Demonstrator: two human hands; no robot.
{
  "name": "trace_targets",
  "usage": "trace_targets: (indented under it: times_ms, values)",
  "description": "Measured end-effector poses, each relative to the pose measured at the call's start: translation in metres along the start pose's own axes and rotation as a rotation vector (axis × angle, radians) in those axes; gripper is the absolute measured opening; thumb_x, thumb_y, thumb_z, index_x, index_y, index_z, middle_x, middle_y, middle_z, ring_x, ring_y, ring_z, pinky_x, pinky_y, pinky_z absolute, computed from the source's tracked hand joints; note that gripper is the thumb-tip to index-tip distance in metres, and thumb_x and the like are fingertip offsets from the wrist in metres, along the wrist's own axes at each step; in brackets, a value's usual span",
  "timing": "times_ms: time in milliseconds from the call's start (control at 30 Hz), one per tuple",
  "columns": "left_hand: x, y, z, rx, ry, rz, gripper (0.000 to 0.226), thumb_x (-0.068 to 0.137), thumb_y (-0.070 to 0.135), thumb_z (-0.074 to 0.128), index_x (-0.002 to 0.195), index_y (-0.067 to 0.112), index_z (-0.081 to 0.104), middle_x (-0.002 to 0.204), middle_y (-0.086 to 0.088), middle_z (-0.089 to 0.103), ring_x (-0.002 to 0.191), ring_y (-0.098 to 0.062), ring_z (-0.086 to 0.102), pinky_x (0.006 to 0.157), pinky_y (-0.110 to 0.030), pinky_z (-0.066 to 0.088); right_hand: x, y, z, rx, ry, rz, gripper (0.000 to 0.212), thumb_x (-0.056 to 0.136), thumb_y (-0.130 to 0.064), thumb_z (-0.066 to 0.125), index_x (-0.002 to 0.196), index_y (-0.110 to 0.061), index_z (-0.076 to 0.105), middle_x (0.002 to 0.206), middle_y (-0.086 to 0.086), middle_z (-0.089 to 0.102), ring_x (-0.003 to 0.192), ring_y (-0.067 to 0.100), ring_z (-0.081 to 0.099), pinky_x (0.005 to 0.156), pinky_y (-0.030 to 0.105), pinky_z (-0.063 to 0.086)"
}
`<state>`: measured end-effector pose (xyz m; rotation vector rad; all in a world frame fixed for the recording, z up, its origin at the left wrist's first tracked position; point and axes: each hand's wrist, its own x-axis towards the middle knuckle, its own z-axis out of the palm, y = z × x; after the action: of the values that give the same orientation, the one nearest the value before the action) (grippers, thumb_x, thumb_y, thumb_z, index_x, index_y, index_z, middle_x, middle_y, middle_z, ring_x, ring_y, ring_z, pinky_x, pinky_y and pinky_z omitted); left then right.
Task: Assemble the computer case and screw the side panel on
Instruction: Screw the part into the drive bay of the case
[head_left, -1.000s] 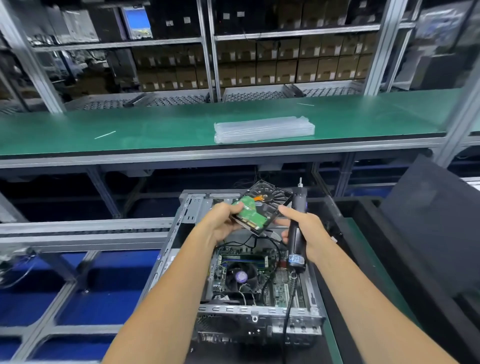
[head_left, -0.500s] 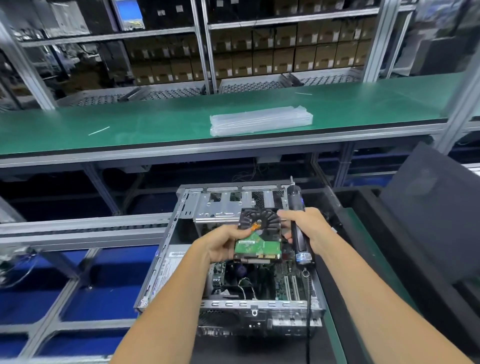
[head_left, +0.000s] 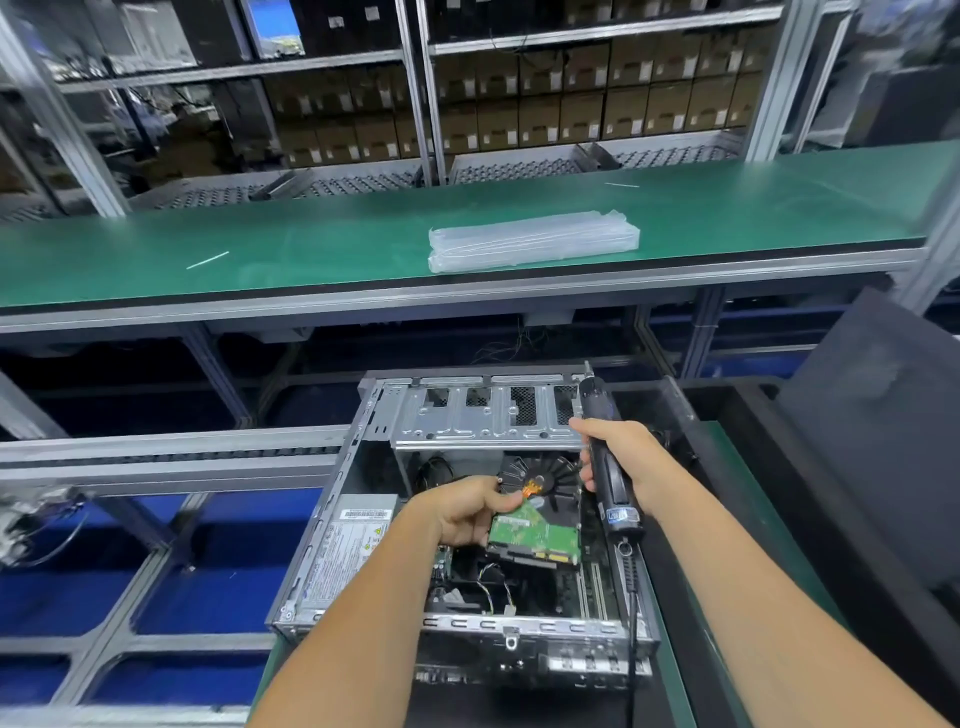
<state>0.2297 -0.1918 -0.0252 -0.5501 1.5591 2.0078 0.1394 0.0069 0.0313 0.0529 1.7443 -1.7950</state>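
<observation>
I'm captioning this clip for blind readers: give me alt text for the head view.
Over an open grey metal computer case, the left hand holds a green-boarded hard drive while the right hand grips a black electric screwdriver.

Bright, even overhead light washes the green surface (head_left: 311, 249) with a soft sheen; the shelves (head_left: 519, 104) behind sit dim. Motion blur smears the left edge, wide-angle bending curves the frame rails, and shadows stay faint.
</observation>
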Motion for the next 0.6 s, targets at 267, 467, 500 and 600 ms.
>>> trace_targets:
  times_ms: [267, 467, 500, 600]
  values:
    - [0.021, 0.002, 0.009, -0.105, 0.112, 0.093, 0.04, 0.091, 0.01, 0.059, 0.128, 0.006, 0.042, 0.093, -0.006, 0.069, 0.086, -0.022, 0.065, 0.092, -0.047, 0.046, 0.004, -0.002, 0.001, -0.047, -0.041, -0.013, 0.024, 0.088, -0.021, 0.073, 0.079, -0.007, 0.055, 0.055, 0.009, 0.054, 0.043, 0.023, 0.054, 0.044, 0.029, 0.048]
    - [0.028, 0.008, 0.011, -0.064, 0.155, 0.098, 0.068, 0.088, 0.017, 0.066, 0.142, 0.003, 0.028, 0.093, -0.007, 0.069, 0.083, -0.023, 0.061, 0.075, -0.032, 0.05, 0.014, -0.007, 0.004, -0.091, -0.028, -0.038, 0.021, 0.088, -0.016, 0.072, 0.079, -0.004, 0.057, 0.055, 0.009, 0.052, 0.042, 0.024, 0.052, 0.044, 0.029, 0.047]
    - [0.031, 0.007, 0.009, -0.039, 0.168, 0.1, 0.065, 0.087, 0.019, 0.066, 0.14, 0.003, 0.032, 0.099, -0.012, 0.064, 0.089, -0.025, 0.053, 0.086, -0.037, 0.046, 0.015, -0.007, 0.004, -0.089, -0.025, -0.04, 0.021, 0.088, -0.015, 0.072, 0.079, -0.004, 0.057, 0.055, 0.009, 0.052, 0.042, 0.024, 0.052, 0.044, 0.029, 0.047]
    - [0.035, 0.008, 0.013, -0.057, 0.174, 0.134, 0.031, 0.089, 0.02, 0.064, 0.113, 0.004, 0.052, 0.091, -0.008, 0.069, 0.082, -0.022, 0.062, 0.088, -0.039, 0.05, 0.019, -0.006, 0.004, -0.086, -0.008, -0.041, 0.019, 0.087, -0.015, 0.072, 0.08, -0.004, 0.059, 0.053, 0.009, 0.053, 0.041, 0.023, 0.052, 0.044, 0.029, 0.048]
